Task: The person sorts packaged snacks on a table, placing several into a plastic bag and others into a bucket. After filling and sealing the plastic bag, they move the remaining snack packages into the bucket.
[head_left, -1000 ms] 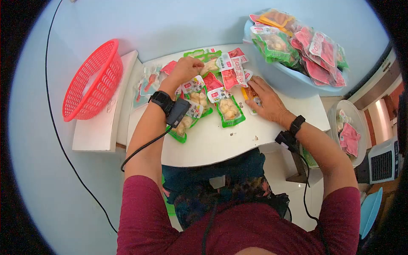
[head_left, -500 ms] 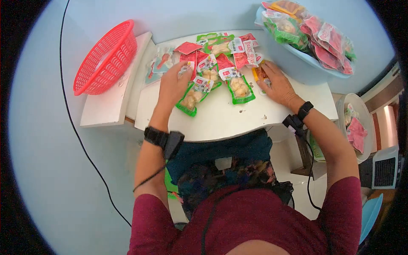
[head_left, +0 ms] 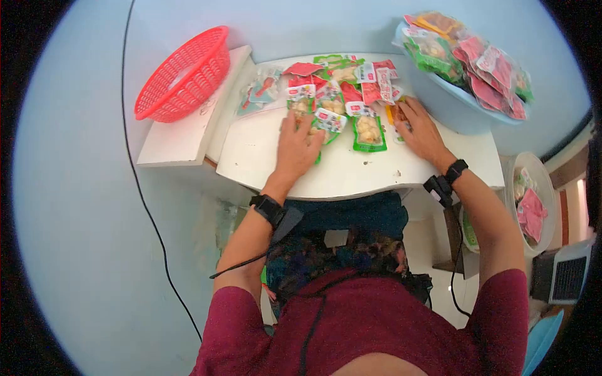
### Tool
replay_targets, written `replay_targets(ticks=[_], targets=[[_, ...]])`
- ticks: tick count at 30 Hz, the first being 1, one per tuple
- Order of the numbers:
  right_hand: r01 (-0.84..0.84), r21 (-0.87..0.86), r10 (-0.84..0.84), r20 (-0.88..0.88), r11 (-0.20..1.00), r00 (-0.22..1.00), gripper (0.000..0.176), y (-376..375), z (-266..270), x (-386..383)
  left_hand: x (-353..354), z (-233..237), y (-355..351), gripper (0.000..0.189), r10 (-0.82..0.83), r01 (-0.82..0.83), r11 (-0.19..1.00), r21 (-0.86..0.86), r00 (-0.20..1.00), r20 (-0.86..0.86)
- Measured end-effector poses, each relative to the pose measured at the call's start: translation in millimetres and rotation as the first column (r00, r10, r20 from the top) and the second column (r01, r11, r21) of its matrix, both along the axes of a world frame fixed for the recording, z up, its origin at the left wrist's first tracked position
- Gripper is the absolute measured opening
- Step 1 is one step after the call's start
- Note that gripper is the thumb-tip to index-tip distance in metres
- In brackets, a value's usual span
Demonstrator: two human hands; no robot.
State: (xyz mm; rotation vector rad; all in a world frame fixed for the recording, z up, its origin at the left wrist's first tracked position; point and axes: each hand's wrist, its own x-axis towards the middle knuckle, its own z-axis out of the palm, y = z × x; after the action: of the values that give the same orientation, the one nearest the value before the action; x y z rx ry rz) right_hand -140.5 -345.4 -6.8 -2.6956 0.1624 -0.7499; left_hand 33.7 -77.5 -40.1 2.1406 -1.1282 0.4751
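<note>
Several small sealed food packets lie in a loose group on the white table [head_left: 263, 166]. My left hand [head_left: 298, 148] rests with fingers apart on green-edged packets at the group's near left side, partly covering a green packet [head_left: 328, 125]. At the right side, my right hand [head_left: 422, 130] lies with spread fingers on an orange-yellow packet [head_left: 396, 119]. Between the hands is a green packet with pale contents [head_left: 369, 133]. Red packets [head_left: 303, 68] and a red-and-white one [head_left: 384, 84] lie farther back.
A red perforated basket [head_left: 216, 72] tilts on a white board at the left. At the back right, a blue basin [head_left: 448, 103] is heaped with packets. A pale bin [head_left: 549, 188] holding packets stands below right. Clear-and-blue packets [head_left: 262, 88] lie at the back left.
My left hand has moved down onto the green-edged packets and its fingers are spread. A green packet there is shifted and turned. My right hand stays on the orange-yellow packet. The camera view has shifted.
</note>
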Motion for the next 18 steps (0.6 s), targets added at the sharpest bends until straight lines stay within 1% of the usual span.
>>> replay_targets(ticks=[1,2,3,4,5,6,8,11,12,15,16,18], targets=[[-0.008,0.032,0.009,-0.029,0.999,1.0,0.038,1,4,-1,-2,-2,-4,0.051,-0.01,0.01,1.0,-0.007,1.0,-0.01],[0.0,-0.021,0.001,0.049,1.0,0.999,0.042,-10,-15,4,-5,-4,-9,0.05,-0.019,0.019,1.0,-0.016,1.0,-0.021],[0.017,-0.029,-0.016,0.034,0.999,0.999,0.043,-15,-22,6,-5,-3,-13,0.05,-0.027,0.026,0.999,-0.029,0.999,-0.03],[0.032,-0.04,-0.031,0.019,0.999,0.999,0.045,-16,-24,5,-6,5,-15,0.051,-0.076,0.081,0.996,0.041,0.991,-0.108],[0.047,-0.054,-0.047,0.004,0.997,0.999,0.047,-17,-26,5,-8,6,-19,0.051,-0.077,0.08,0.996,0.04,0.994,-0.081],[0.063,-0.033,-0.064,-0.027,0.997,0.998,0.05,-12,-19,3,-9,1,-24,0.052,-0.077,0.079,0.996,0.036,0.996,-0.051],[0.056,-0.001,-0.056,-0.044,0.998,0.997,0.051,-8,-13,1,-10,-3,-34,0.056,-0.07,0.07,0.997,0.045,0.998,0.007],[0.054,0.016,-0.053,-0.044,0.998,0.998,0.05,-9,-16,3,-11,10,-34,0.06,-0.135,0.147,0.985,0.086,0.983,-0.127],[0.057,0.017,-0.056,-0.043,0.998,0.998,0.05,-12,-18,3,-12,19,-32,0.061,-0.147,0.172,0.979,0.113,0.969,-0.199],[0.062,0.008,-0.062,-0.052,0.998,0.997,0.051,-9,-13,1,-13,48,-22,0.057,-0.16,0.18,0.983,0.037,0.937,-0.31],[0.08,0.044,-0.076,-0.093,0.996,0.993,0.05,-3,-6,0,-3,50,-17,0.056,-0.142,0.147,0.989,0.013,0.974,-0.178],[0.101,0.044,-0.095,-0.117,0.994,0.989,0.052,1,-3,0,28,56,-6,0.053,-0.089,0.093,0.995,-0.04,0.992,0.086]])
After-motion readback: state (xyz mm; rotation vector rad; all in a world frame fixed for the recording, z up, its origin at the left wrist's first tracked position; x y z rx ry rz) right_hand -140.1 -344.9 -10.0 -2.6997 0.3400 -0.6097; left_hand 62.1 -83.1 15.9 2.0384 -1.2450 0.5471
